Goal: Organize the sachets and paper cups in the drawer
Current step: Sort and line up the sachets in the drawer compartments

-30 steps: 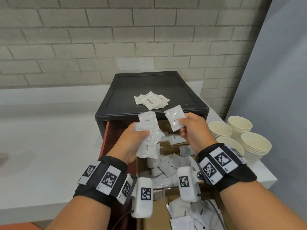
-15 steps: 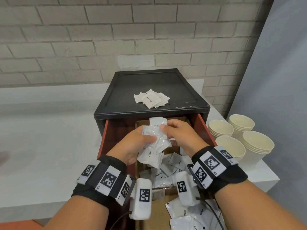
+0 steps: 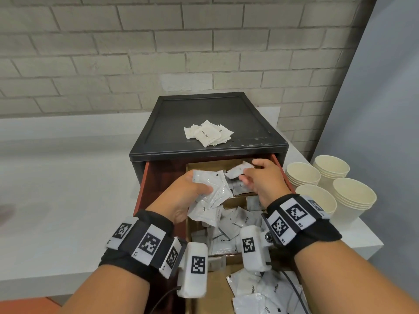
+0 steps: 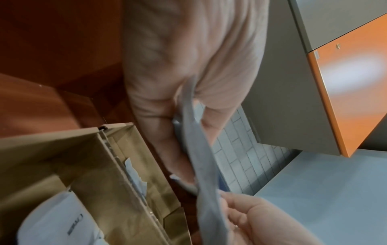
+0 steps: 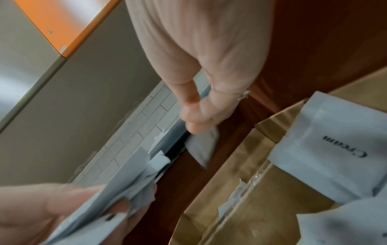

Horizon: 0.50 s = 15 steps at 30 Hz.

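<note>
My left hand grips a fanned bundle of white sachets over the open red-brown drawer. Just right of it, my right hand pinches one sachet above the back cardboard compartment. The left wrist view shows the bundle edge-on against the palm. In the right wrist view the thumb and fingers hold the single sachet, and the bundle shows at lower left. More sachets lie loose in the drawer's compartments. Stacks of cream paper cups stand on the counter to the right.
A small pile of sachets lies on the black cabinet top. Brown cardboard dividers split the drawer; a sachet marked Cream lies in one compartment. A white counter runs left, with a brick wall behind.
My right hand brought its sachet down to the left hand's bundle, then drew away to the right with one sachet pinched. Both hands now sit lower over the drawer.
</note>
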Tool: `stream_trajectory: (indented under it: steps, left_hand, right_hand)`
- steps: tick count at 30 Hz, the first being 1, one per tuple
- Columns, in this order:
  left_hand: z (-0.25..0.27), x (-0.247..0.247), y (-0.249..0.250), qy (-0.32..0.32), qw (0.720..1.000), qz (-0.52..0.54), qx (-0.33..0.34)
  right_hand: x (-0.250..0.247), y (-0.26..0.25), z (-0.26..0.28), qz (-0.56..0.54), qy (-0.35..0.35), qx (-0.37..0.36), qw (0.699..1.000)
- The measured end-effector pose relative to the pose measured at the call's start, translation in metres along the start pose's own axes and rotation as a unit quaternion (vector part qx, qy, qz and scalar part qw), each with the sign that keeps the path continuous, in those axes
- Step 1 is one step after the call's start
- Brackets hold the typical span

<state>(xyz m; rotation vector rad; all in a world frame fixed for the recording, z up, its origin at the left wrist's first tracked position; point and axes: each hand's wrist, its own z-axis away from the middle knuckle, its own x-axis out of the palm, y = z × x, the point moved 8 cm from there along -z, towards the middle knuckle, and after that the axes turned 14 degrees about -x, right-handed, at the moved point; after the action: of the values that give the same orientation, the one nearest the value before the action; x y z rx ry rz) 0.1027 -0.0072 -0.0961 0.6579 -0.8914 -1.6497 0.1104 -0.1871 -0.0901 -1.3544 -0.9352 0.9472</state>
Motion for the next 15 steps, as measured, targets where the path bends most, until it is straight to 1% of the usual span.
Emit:
stream_trajectory:
  steps: [2, 4, 6, 7, 8, 10, 12, 15]
  left_hand:
    - [-0.001, -0.002, 0.001, 0.010, 1.000, 0.008, 0.009]
    - [-0.001, -0.002, 0.002, 0.010, 1.000, 0.017, 0.017]
    - [-0.002, 0.001, 0.002, -0.005, 0.999, 0.026, 0.020]
    - [-0.003, 0.001, 0.002, -0.008, 0.999, 0.036, 0.020]
    - [-0.002, 0.001, 0.002, -0.004, 0.999, 0.051, 0.016]
    - [-0.002, -0.001, -0.002, 0.015, 0.997, 0.077, -0.004]
    - [-0.003, -0.001, -0.005, 0.018, 0.995, 0.094, -0.032]
    - [-0.004, 0.003, -0.005, -0.013, 0.994, 0.104, -0.043]
  right_hand:
    - [0.007, 0.000, 0.002, 0.018, -0.036, -0.002, 0.999]
    - [0.023, -0.002, 0.007, 0.060, -0.115, -0.023, 0.991]
    - [0.043, -0.004, 0.018, 0.087, -0.207, -0.047, 0.973]
    - [0.051, -0.005, 0.022, 0.111, -0.238, -0.069, 0.962]
    - [0.056, -0.006, 0.025, 0.135, -0.252, -0.098, 0.953]
    - [0.057, -0.011, 0.027, 0.152, -0.237, -0.148, 0.948]
    - [0.054, -0.014, 0.025, 0.145, -0.218, -0.160, 0.952]
    - [0.050, -0.013, 0.023, 0.141, -0.204, -0.153, 0.956]
